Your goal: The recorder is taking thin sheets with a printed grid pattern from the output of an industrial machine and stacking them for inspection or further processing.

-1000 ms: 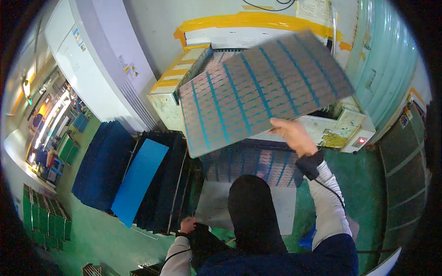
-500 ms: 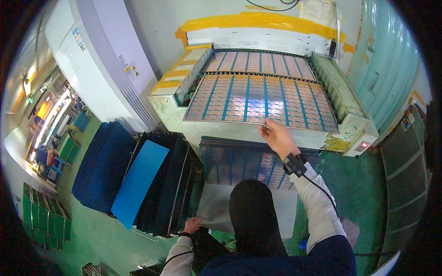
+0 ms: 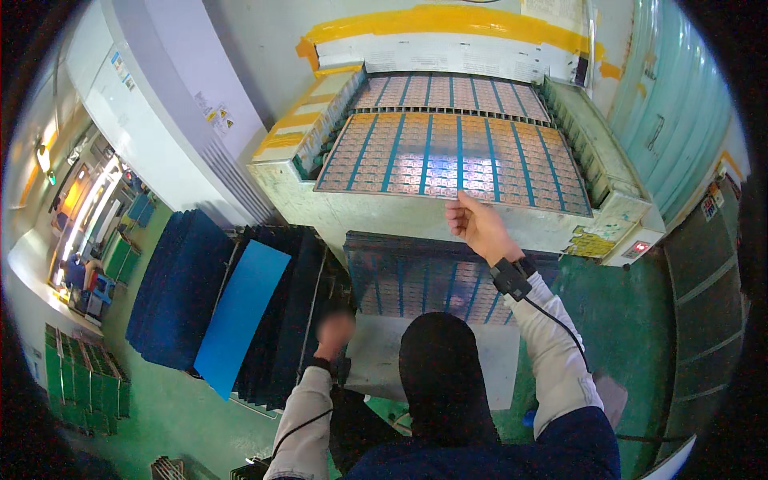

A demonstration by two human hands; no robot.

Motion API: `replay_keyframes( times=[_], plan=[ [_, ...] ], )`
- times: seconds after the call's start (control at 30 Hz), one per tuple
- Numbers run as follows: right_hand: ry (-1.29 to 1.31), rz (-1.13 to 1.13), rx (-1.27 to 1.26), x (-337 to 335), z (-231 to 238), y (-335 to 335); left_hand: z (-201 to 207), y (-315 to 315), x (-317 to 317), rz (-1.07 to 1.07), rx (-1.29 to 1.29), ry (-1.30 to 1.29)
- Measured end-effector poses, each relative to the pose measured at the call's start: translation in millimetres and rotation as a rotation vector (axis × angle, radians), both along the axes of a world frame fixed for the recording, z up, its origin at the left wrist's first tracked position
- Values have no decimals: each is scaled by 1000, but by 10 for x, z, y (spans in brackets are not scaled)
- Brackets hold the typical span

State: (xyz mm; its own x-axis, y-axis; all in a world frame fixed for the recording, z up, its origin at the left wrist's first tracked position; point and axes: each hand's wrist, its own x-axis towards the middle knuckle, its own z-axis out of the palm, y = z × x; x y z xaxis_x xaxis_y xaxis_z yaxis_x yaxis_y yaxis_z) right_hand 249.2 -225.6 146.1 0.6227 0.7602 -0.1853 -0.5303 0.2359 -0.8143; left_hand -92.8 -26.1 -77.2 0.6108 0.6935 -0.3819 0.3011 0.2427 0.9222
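A wide circuit board panel, copper-coloured with blue stripes, lies on the rollers of a pale machine, its near edge sticking out over the front. My right hand pinches the middle of that edge between thumb and curled fingers. A second, similar panel lies farther back on the rollers. Down at the left, my left hand is smeared by motion, between the rack of dark sheets and a stack of upright panels. What its fingers do does not show.
Left of my legs, a rack holds dark sheets, with a bright blue sheet on top. A grey board lies below the upright panels. Dark framed panels stand at the right, and a white cabinet rises at the left.
My left hand has come up and forward from the grey board's left edge toward the upright panels. The right hand stays at the panel's edge. The view has shifted slightly.
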Motion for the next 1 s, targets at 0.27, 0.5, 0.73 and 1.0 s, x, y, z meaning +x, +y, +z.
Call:
replay_keyframes(
  times=[0.27, 0.5, 0.73, 1.0],
  plan=[
    [-302, -100, -186, -55, -374, -638, 378, 359, 706, 88, 178, -161],
    [-286, -680, -447, 430, -1267, -2100, 650, 467, 1097, 47, 202, -247],
    [-311, -656, -650, 328, -1581, -2439, 783, 333, 1160, -64, 111, -301],
    [-319, -616, -653, 186, -1742, -2322, 840, 192, 1153, -7, 118, -263]
  ],
)
